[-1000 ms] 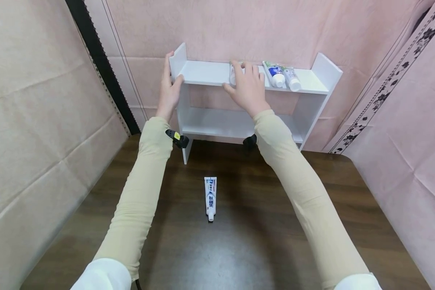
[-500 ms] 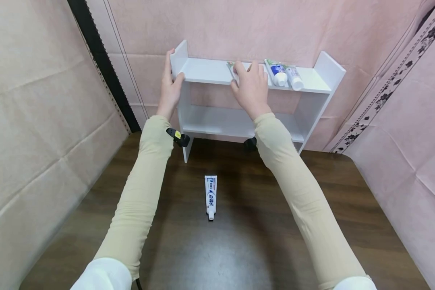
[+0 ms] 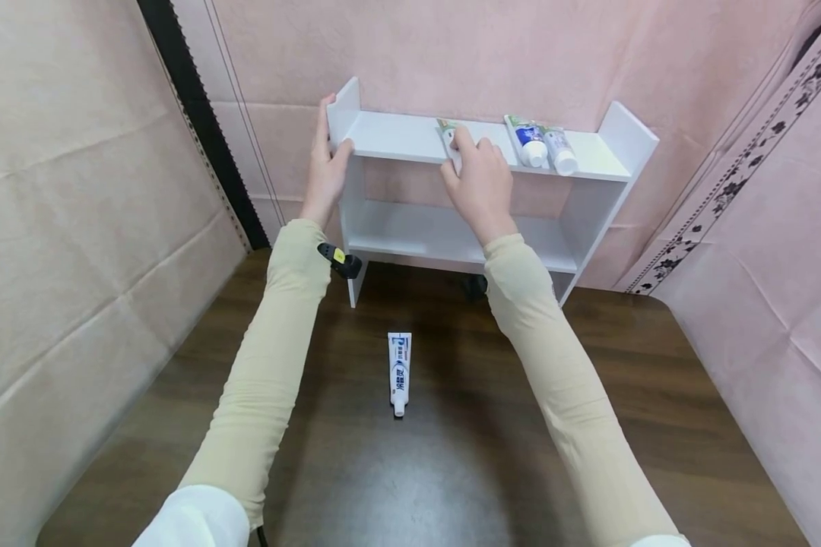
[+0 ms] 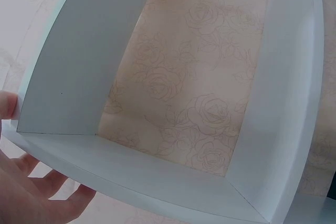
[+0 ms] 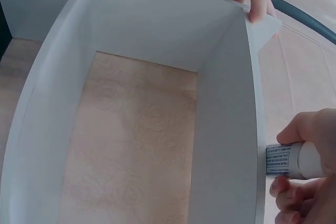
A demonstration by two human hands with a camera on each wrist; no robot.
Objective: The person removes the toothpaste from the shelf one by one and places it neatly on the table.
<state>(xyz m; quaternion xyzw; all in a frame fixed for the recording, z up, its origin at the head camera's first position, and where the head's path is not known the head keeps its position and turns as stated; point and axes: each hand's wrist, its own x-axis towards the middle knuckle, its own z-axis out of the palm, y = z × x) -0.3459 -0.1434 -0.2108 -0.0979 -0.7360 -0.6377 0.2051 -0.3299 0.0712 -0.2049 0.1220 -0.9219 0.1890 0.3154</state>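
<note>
My left hand (image 3: 324, 178) grips the left side panel of a white two-tier shelf (image 3: 397, 137), thumb at the front edge and fingers round the outside. On the top tier my right hand (image 3: 482, 186) holds a toothpaste tube (image 3: 449, 135) near its cap. The right wrist view shows the tube (image 5: 278, 160) between thumb and fingers, just beyond the board's edge. To its right lie a blue-and-green toothpaste tube (image 3: 525, 140) and a paler toothpaste tube (image 3: 559, 150), caps forward. A white-and-blue toothpaste tube (image 3: 399, 372) lies on the table, cap toward me.
The shelf stands at the back of a dark wooden table (image 3: 356, 463). Pink cloth (image 3: 492, 53) hangs behind it, with more cloth on both sides. Its lower tier (image 3: 410, 228) is below my right hand.
My right hand has drawn slightly back toward me, and its fingers are more curled. More of the tube under it shows. The left hand keeps its hold on the shelf.
</note>
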